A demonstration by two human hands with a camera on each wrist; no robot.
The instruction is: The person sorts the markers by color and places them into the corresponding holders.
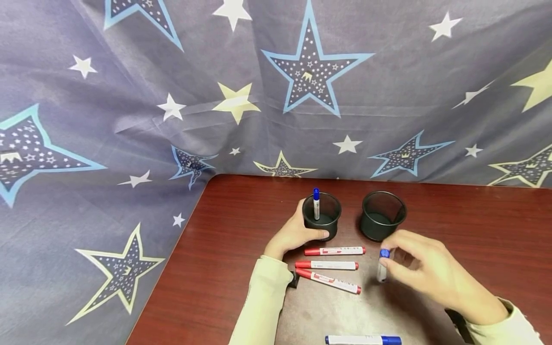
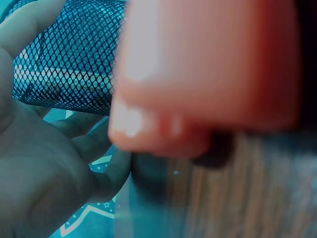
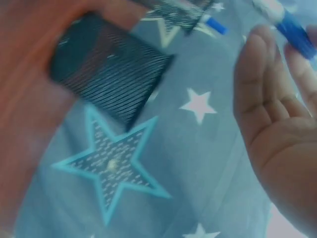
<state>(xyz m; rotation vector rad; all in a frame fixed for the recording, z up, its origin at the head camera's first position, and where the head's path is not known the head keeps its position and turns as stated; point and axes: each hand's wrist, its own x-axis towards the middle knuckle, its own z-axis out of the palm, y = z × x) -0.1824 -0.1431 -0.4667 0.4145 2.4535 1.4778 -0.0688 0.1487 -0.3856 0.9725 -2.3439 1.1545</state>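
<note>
My left hand (image 1: 295, 233) grips the left black mesh pen cup (image 1: 331, 221), thumb across its front. A blue-capped marker (image 1: 316, 206) leans inside that cup, cap up. In the left wrist view the mesh wall (image 2: 69, 59) lies against the fingers. My right hand (image 1: 435, 268) pinches another blue-capped marker (image 1: 382, 272) near its cap, holding it upright in front of the right mesh pen cup (image 1: 375, 231). The right wrist view shows the held marker's blue cap (image 3: 297, 37) at the fingers, with the right cup (image 3: 111, 69) apart from it.
Three red-capped markers (image 1: 334, 251) lie side by side on the dark red table (image 1: 241, 230), between the hands. Another blue-capped marker (image 1: 362, 339) lies at the near edge of view. A star-patterned cloth (image 1: 194, 62) hangs behind the table and along its left side.
</note>
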